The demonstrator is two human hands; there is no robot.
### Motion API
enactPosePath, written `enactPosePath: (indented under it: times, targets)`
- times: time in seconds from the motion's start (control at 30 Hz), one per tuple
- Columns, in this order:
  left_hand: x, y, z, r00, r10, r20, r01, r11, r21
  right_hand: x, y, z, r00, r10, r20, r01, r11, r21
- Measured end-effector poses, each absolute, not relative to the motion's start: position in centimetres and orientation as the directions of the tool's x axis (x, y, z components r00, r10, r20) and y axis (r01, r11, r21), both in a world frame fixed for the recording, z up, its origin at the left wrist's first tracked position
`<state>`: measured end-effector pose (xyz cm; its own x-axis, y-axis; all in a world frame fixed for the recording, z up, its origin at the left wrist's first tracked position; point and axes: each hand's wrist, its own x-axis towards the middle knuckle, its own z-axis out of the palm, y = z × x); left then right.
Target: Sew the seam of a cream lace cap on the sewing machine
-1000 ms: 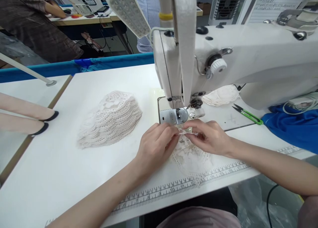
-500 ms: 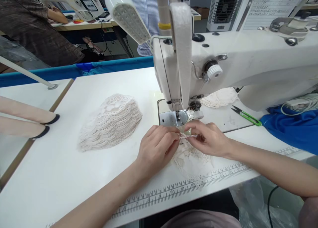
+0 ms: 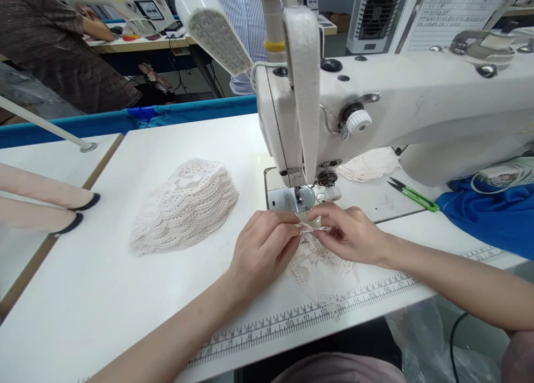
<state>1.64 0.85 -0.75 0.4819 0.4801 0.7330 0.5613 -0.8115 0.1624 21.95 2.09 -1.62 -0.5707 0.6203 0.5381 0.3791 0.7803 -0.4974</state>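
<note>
My left hand (image 3: 262,248) and my right hand (image 3: 349,232) both pinch the top edge of a cream lace piece (image 3: 321,269) that lies on the white table (image 3: 104,294). The pinched edge sits just in front of the presser foot and needle plate (image 3: 297,197) of a white sewing machine (image 3: 396,110). The rest of the lace spreads toward me, over the printed ruler (image 3: 300,316) at the table's front edge. My fingertips nearly meet over the fabric.
A stack of cream lace pieces (image 3: 186,205) lies left of the machine. More lace (image 3: 369,165) rests under the machine arm, with green thread snips (image 3: 413,194) beside it. Blue cloth (image 3: 492,216) lies at the right. A lamp head (image 3: 212,27) hangs above. Other people stand behind.
Both hands stay pinched on the lace edge, shifting only slightly. The view has tilted a little since a second ago.
</note>
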Motion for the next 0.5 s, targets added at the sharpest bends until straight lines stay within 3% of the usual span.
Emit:
enactPosePath:
  times: [0.5]
  targets:
    - [1.63,0.83,-0.78,0.499,0.482,0.721,0.526,-0.829,0.19,21.94,2.13,-1.72,-0.575,0.611,0.545,0.365,0.787,-0.497]
